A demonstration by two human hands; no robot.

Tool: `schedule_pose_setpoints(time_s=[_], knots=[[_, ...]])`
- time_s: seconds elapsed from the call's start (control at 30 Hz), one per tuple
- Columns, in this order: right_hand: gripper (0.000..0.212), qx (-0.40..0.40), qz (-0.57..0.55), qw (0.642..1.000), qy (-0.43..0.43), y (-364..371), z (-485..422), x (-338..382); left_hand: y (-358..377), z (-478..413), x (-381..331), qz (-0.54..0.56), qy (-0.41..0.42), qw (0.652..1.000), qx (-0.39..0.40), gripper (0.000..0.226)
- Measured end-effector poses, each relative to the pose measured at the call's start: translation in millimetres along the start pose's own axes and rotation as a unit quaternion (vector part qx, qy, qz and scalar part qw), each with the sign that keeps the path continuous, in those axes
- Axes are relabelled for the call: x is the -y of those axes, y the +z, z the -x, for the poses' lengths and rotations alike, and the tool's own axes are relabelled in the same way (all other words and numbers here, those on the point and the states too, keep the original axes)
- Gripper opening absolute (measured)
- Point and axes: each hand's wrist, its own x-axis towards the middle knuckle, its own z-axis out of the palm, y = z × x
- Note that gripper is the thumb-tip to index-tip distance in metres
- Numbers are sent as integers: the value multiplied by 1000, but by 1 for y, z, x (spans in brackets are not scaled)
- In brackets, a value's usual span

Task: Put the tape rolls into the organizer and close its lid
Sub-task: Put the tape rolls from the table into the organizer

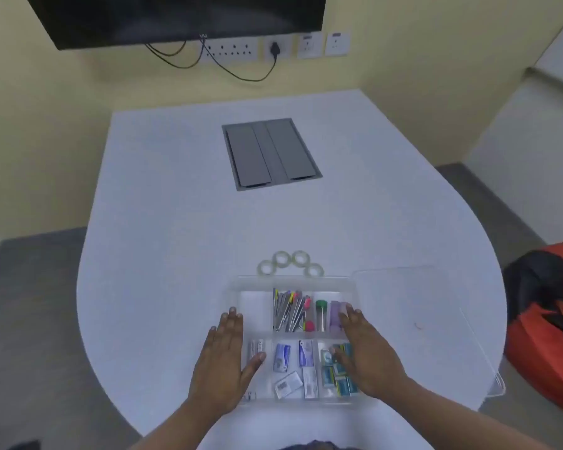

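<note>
A clear plastic organizer sits on the white table near me, its compartments filled with pens, small bottles, staple boxes and clips. Its far-left compartment looks bare. The transparent lid lies flat on the table to the organizer's right. Several clear tape rolls lie in a small arc on the table just beyond the organizer's far wall. My left hand rests flat, fingers spread, on the organizer's left side. My right hand rests flat over its right compartments. Neither hand holds anything.
A grey cable hatch is set into the table farther away. A dark screen and wall sockets hang on the far wall. An orange and black bag sits off the table's right edge.
</note>
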Motion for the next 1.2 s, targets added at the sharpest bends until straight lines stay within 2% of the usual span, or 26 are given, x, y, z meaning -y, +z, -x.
schedule_pose_setpoints(time_s=[0.1,0.23,0.6,0.73,0.9,1.07,1.2], knots=[[76,28,48,998,-1,8,3,-5,9,5,5,5,7,999,31,87],[79,47,104,993,-21,16,11,-12,16,6,8,-14,22,999,30,87],[83,77,112,991,8,13,9,-8,21,9,18,27,55,998,9,79],[78,64,51,995,61,10,2,6,17,9,31,55,72,996,-7,77],[51,-44,-48,991,120,1,-9,27,7,-2,55,90,60,994,-20,74],[41,-77,-76,990,94,-9,-29,40,-2,-27,74,126,-44,991,-34,79],[34,-70,-100,990,70,-31,-61,37,-5,-49,87,51,-71,996,8,92]])
